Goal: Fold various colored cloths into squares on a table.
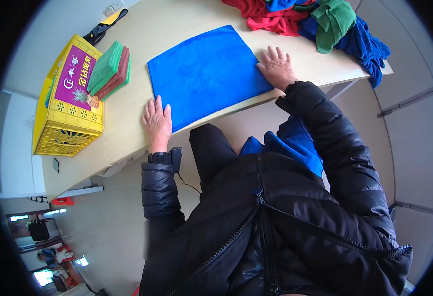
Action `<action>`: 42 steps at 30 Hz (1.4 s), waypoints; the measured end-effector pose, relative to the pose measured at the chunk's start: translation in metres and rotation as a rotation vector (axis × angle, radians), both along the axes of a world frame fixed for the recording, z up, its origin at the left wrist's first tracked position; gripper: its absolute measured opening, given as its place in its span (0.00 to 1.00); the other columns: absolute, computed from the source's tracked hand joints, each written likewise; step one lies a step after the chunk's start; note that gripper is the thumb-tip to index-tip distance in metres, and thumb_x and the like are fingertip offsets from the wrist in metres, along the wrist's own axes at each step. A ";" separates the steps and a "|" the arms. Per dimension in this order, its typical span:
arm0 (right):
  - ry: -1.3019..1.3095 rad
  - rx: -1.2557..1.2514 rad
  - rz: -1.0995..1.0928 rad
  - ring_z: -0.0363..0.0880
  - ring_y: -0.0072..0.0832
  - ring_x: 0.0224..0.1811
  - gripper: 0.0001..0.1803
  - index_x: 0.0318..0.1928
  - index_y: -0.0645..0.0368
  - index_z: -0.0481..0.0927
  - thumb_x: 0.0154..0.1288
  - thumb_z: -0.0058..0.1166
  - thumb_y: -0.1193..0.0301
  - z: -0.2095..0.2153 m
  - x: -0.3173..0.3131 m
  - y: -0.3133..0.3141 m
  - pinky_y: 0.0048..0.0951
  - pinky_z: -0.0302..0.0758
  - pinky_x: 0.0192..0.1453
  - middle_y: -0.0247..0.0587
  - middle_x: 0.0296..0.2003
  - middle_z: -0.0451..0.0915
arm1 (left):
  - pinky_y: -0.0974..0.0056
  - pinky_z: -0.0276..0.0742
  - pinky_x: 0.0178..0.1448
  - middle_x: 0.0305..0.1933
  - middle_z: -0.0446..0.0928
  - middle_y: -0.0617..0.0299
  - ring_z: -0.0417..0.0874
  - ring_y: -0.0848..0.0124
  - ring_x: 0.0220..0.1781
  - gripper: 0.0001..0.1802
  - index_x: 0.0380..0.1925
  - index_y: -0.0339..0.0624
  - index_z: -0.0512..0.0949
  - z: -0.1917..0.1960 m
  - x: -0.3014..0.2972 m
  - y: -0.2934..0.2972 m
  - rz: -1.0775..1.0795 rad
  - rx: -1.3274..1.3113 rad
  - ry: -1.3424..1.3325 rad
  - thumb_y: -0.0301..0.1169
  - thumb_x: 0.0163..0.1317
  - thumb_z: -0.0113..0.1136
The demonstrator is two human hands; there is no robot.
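A blue towel (204, 76) lies spread flat on the light wooden table in front of me, its near edge along the table's front. My left hand (158, 121) rests palm down at the towel's near left corner, fingers stretched out and pointing away from me. At the right edge of the towel, my right hand (277, 69) lies flat with its fingers spread, the thumb side by the cloth. Neither hand grips anything. To the left stands a stack of folded green and red towels (109, 71), leaning beside a yellow crate.
The yellow plastic crate (68, 130) with a purple panel stands on the table (132, 34) at left. A heap of loose red, green and blue cloths (332, 24) lies at the far right, partly hanging over the edge. More blue cloth (295, 143) is near my lap.
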State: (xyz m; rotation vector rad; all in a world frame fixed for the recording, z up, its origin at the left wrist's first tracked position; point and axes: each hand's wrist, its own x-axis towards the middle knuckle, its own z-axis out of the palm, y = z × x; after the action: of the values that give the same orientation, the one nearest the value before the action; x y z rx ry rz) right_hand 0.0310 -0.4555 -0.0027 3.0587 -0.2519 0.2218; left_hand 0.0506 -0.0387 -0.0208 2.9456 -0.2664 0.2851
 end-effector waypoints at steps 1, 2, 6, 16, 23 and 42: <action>0.009 0.005 0.008 0.47 0.47 0.82 0.36 0.76 0.49 0.59 0.77 0.37 0.44 0.000 -0.005 0.008 0.57 0.47 0.81 0.44 0.78 0.55 | 0.41 0.43 0.82 0.81 0.54 0.53 0.51 0.53 0.83 0.33 0.76 0.51 0.60 0.000 -0.006 0.002 0.002 0.012 -0.045 0.54 0.77 0.39; -0.041 0.017 0.080 0.47 0.47 0.82 0.36 0.76 0.49 0.59 0.77 0.36 0.44 0.000 -0.009 0.017 0.57 0.47 0.81 0.44 0.78 0.55 | 0.42 0.43 0.82 0.81 0.54 0.53 0.51 0.53 0.83 0.33 0.76 0.51 0.60 -0.001 -0.011 0.004 0.005 0.025 -0.091 0.53 0.77 0.39; -0.116 0.088 0.348 0.48 0.47 0.82 0.36 0.77 0.48 0.59 0.78 0.35 0.42 0.011 -0.034 0.081 0.56 0.45 0.82 0.45 0.78 0.54 | 0.42 0.42 0.82 0.81 0.56 0.53 0.51 0.54 0.82 0.34 0.75 0.50 0.62 0.003 -0.039 -0.001 -0.104 -0.007 -0.153 0.54 0.76 0.42; -0.028 0.098 0.470 0.49 0.48 0.81 0.43 0.77 0.47 0.61 0.74 0.32 0.34 0.006 -0.031 0.049 0.55 0.43 0.83 0.43 0.78 0.56 | 0.45 0.52 0.79 0.70 0.68 0.54 0.65 0.54 0.74 0.38 0.66 0.43 0.71 0.025 -0.079 -0.008 -0.323 -0.083 -0.195 0.44 0.57 0.70; -0.028 0.179 0.691 0.52 0.48 0.80 0.36 0.75 0.49 0.64 0.73 0.52 0.47 0.018 -0.074 0.036 0.52 0.51 0.82 0.45 0.76 0.59 | 0.51 0.70 0.65 0.51 0.78 0.55 0.77 0.55 0.55 0.25 0.47 0.41 0.79 0.031 -0.091 0.008 -0.410 -0.165 -0.320 0.20 0.45 0.72; 0.298 1.143 0.244 0.80 0.22 0.38 0.19 0.51 0.59 0.84 0.69 0.62 0.58 0.081 0.085 -0.008 0.27 0.77 0.46 0.32 0.39 0.84 | 0.68 0.78 0.39 0.34 0.85 0.64 0.81 0.79 0.32 0.14 0.40 0.30 0.84 0.075 0.089 0.027 -0.197 -1.076 0.109 0.30 0.60 0.71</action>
State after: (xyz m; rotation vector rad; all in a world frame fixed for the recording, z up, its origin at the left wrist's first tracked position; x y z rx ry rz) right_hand 0.1160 -0.4633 0.0779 4.1570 0.0610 -0.5849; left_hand 0.1395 -0.0120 0.0545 1.8511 -0.2684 0.1580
